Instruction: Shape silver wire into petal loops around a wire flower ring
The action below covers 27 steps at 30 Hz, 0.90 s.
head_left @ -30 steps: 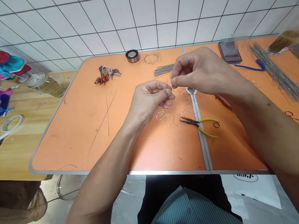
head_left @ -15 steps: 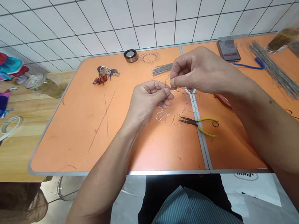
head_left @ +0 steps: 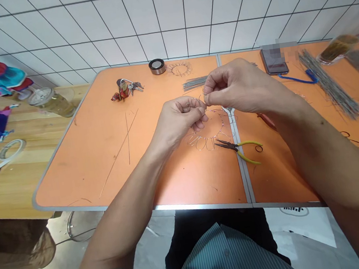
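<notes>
A thin wire ring with loops around its rim (head_left: 209, 143) hangs over the orange table, pinched at its far left part. My left hand (head_left: 182, 118) is closed, thumb against fingers, on the ring's wire. My right hand (head_left: 231, 88) pinches thin wire at the same spot between thumb and forefinger; the two hands nearly touch. Just below the ring, yellow-handled pliers (head_left: 236, 147) lie with their jaws pointing left. A bundle of straight wires (head_left: 195, 83) sits behind the hands, partly hidden by the right one.
On the orange table (head_left: 172, 179) are keys (head_left: 130, 87), a tape roll (head_left: 157, 66), another looped wire ring (head_left: 179, 69), a phone (head_left: 274, 61), a large wire bundle (head_left: 330, 83) and loose wires at left. A side table holds a jar (head_left: 52, 102) and white tape (head_left: 12, 149).
The wire ring has shifted and turned slightly, its lower loops moving a little left. Both hands keep their pinch in almost the same place.
</notes>
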Motion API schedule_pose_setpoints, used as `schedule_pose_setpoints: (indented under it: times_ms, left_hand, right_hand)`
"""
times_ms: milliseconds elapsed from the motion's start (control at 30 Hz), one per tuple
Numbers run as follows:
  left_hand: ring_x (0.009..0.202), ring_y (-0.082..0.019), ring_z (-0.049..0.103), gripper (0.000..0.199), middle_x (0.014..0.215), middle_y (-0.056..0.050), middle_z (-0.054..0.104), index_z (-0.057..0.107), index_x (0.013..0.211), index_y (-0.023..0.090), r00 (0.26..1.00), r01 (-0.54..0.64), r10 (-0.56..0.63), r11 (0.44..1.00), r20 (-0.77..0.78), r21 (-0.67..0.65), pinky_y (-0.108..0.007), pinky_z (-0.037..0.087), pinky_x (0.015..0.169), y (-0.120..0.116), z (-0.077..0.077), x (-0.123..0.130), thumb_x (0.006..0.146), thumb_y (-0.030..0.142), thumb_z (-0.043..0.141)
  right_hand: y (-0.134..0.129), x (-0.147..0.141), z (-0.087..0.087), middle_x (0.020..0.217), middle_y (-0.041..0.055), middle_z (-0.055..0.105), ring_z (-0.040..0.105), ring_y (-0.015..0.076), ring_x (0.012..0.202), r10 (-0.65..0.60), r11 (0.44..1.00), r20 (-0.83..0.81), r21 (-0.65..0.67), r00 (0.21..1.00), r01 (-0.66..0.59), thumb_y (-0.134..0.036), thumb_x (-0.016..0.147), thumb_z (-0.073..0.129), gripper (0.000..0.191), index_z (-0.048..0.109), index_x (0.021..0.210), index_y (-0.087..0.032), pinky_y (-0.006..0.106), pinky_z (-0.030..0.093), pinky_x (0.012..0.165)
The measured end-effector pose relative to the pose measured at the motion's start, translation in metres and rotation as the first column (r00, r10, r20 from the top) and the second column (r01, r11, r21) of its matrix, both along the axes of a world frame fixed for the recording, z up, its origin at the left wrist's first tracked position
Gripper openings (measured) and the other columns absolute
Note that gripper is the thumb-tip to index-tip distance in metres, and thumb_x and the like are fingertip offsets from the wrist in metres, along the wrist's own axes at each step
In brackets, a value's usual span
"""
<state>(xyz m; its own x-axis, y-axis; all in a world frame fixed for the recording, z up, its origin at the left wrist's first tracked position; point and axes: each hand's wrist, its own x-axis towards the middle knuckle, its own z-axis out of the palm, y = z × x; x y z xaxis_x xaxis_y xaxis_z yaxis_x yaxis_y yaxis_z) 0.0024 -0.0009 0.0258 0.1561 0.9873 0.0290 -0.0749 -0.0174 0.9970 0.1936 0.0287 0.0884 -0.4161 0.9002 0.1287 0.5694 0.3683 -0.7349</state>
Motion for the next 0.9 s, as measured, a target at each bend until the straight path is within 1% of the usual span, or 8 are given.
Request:
schedule_pose_setpoints:
  times_ms: [233, 433, 533, 633, 700, 767, 833, 900]
  left_hand:
    - [0.06, -0.011, 0.068, 0.003, 0.074, -0.004, 0.078, 0.077, 0.079, 0.016, 0.999, 0.017, -0.017, 1.0, -0.05, -0.007, -0.022, 0.054, 0.059, -0.001, 0.0, -0.002, 0.081, 0.018, 0.077]
    - [0.061, -0.011, 0.069, 0.004, 0.074, -0.004, 0.078, 0.076, 0.078, 0.016, 0.999, 0.007, -0.009, 0.999, -0.049, -0.041, -0.023, 0.055, 0.061, 0.0, 0.0, -0.002, 0.08, 0.019, 0.079]
    - [0.059, -0.011, 0.067, 0.006, 0.073, -0.004, 0.078, 0.075, 0.076, 0.016, 1.0, -0.002, 0.001, 0.997, -0.017, -0.075, -0.022, 0.054, 0.059, 0.001, 0.0, -0.002, 0.079, 0.019, 0.08]
    - [0.058, -0.01, 0.066, 0.007, 0.073, -0.004, 0.077, 0.075, 0.075, 0.016, 1.0, -0.009, 0.011, 0.994, 0.011, -0.109, -0.022, 0.053, 0.058, 0.002, 0.0, -0.003, 0.078, 0.019, 0.081]
    - [0.057, -0.009, 0.065, 0.011, 0.072, -0.004, 0.077, 0.073, 0.074, 0.016, 0.999, -0.028, 0.033, 0.991, 0.033, -0.132, -0.021, 0.053, 0.058, 0.005, 0.0, -0.004, 0.077, 0.021, 0.083]
    - [0.056, -0.009, 0.064, 0.017, 0.072, -0.003, 0.076, 0.072, 0.073, 0.016, 0.996, -0.048, 0.059, 0.988, 0.067, -0.149, -0.021, 0.052, 0.057, 0.008, -0.001, -0.006, 0.076, 0.024, 0.087]
    - [0.056, -0.008, 0.063, 0.021, 0.072, -0.003, 0.076, 0.071, 0.073, 0.016, 0.991, -0.059, 0.076, 0.986, 0.111, -0.154, -0.021, 0.052, 0.057, 0.011, -0.003, -0.008, 0.075, 0.026, 0.09]
    - [0.056, -0.008, 0.063, 0.022, 0.072, -0.003, 0.075, 0.071, 0.073, 0.016, 0.985, -0.063, 0.086, 0.986, 0.15, -0.152, -0.02, 0.052, 0.057, 0.013, -0.005, -0.01, 0.076, 0.026, 0.09]
  right_hand:
    - [-0.001, 0.002, -0.004, 0.067, 0.0019, 0.053, 0.051, 0.0182, 0.071, 0.032, 0.999, 0.008, 0.035, 0.999, -0.032, -0.019, 0.084, 0.076, 0.015, 0.068, 0.072, -0.023, 0.035, 0.031, 0.062]
    - [0.005, 0.0, -0.006, 0.064, 0.001, 0.051, 0.05, 0.0188, 0.07, 0.032, 0.999, 0.008, 0.001, 0.999, -0.032, -0.019, 0.083, 0.078, 0.016, 0.067, 0.072, -0.023, 0.036, 0.033, 0.061]
    - [0.006, -0.001, -0.007, 0.065, 0.0009, 0.055, 0.052, 0.019, 0.07, 0.031, 1.0, 0.013, -0.005, 0.999, -0.031, -0.019, 0.084, 0.079, 0.016, 0.068, 0.074, -0.024, 0.036, 0.034, 0.062]
    - [0.003, -0.001, -0.005, 0.071, 0.002, 0.062, 0.056, 0.0199, 0.073, 0.023, 1.0, 0.016, 0.005, 1.0, -0.023, -0.027, 0.092, 0.078, 0.017, 0.071, 0.077, -0.024, 0.036, 0.039, 0.063]
    - [0.0, -0.003, -0.002, 0.08, 0.0039, 0.069, 0.062, 0.022, 0.08, 0.008, 1.0, 0.001, 0.021, 1.0, -0.008, -0.035, 0.099, 0.075, 0.021, 0.074, 0.082, -0.024, 0.036, 0.044, 0.067]
    - [-0.003, -0.004, 0.001, 0.091, 0.0057, 0.075, 0.068, 0.0248, 0.089, 0.002, 1.0, -0.019, 0.025, 1.0, -0.001, -0.042, 0.102, 0.074, 0.021, 0.078, 0.092, -0.024, 0.038, 0.049, 0.074]
    - [-0.005, -0.005, 0.002, 0.1, 0.0067, 0.078, 0.071, 0.0273, 0.095, 0.005, 1.0, -0.031, 0.02, 1.0, -0.004, -0.045, 0.099, 0.079, 0.022, 0.081, 0.105, -0.025, 0.04, 0.053, 0.079]
    - [-0.006, -0.006, 0.001, 0.105, 0.0071, 0.08, 0.073, 0.0289, 0.098, 0.009, 1.0, -0.027, 0.021, 1.0, -0.008, -0.043, 0.092, 0.086, 0.03, 0.081, 0.116, -0.025, 0.041, 0.055, 0.082]
